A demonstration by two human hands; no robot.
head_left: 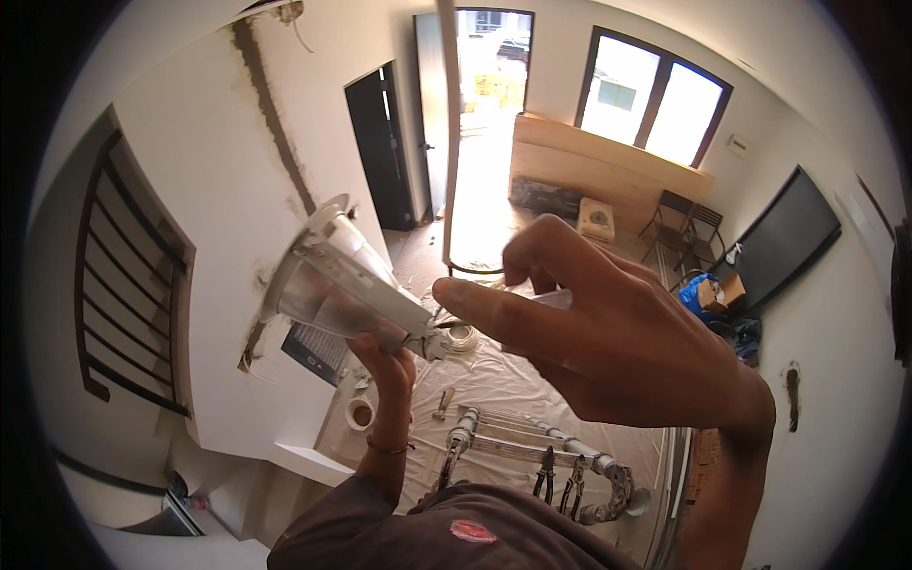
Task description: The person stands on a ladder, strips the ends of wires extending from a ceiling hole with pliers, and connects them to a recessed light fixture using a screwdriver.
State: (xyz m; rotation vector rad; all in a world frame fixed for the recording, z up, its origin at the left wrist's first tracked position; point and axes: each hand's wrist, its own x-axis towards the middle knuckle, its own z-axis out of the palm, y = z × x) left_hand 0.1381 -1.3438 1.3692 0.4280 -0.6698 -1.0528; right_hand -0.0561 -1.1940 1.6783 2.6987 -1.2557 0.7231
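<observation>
While the left hand (385,353) grips the narrow end of a white cone-shaped light fitting (337,285) at centre left of the frame, the wide rim is turned toward the white wall (204,190), just beside a rough chased groove (271,114) running up it. That grip is closed firmly on the fitting, probably to steady it at height. Right of centre, the right hand (608,332) reaches toward the fitting's small end, forefinger and thumb pinched narrowly on a thin white piece I cannot identify, likely to work at the connection there. Far below, a ladder top (532,446) carries pliers (559,480). Tape rolls (361,413) lie on a dust sheet (513,380) covering the floor.
</observation>
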